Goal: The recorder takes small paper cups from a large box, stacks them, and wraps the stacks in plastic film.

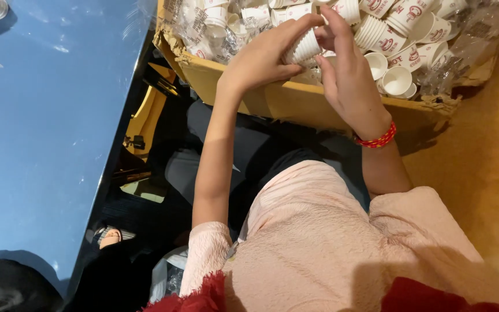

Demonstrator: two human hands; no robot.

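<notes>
Fingers of both hands close around a short nested stack of paper cups at upper centre, left hand cradling it from below and right hand pinching its rim, above the torn cardboard box heaped with loose cups.

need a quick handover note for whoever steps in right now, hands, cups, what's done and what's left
Left hand: wrapped around a short stack of paper cups, held over the cardboard box.
Right hand: fingertips on the open end of the same stack; a red bracelet is on that wrist.
Cups: the box holds many more white paper cups with red print, some nested in stacks, some single, among clear plastic wrap.
Done: one short stack is gathered in hand.
Left: the cups in the box are unsorted. A blue table stands on the left.
</notes>
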